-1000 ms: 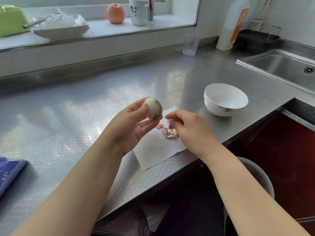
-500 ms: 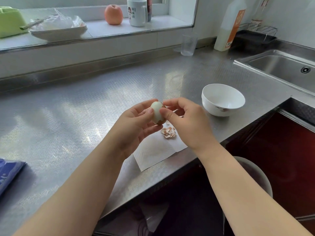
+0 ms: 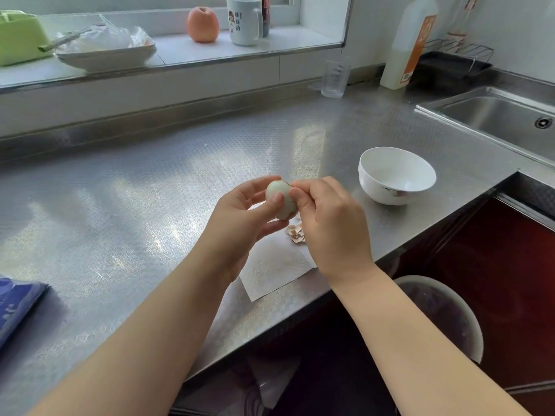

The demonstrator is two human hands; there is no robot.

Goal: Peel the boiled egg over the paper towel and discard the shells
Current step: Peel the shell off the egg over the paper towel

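The pale, mostly bare boiled egg, with brown shell clinging along its right and lower side, is held above the far end of the white paper towel, which lies at the worktop's near edge. The left hand cradles it, thumb across the front and fingers curled behind, clamped on the egg. The right hand is pressed to the egg's right flank, its thumb and forefinger pinched together on the edge of the remaining shell.

To do this well, I'd say the pinch should lift the shell with the membrane under it and roll it back in a strip, while the left hand turns the egg rather than squeezing; the white looks soft enough to gouge.

Below the egg, a small heap of brown shell fragments sits on the towel, partly hidden by the right hand. Keeping the egg over that heap should let falling bits land on paper.

The towel's near corner lies close to the edge of the embossed steel worktop, so pieces dropped towards the person could go over. Right of the egg stands an empty white ceramic bowl; below the edge on that side is a round bin. Left of the egg the worktop is open.
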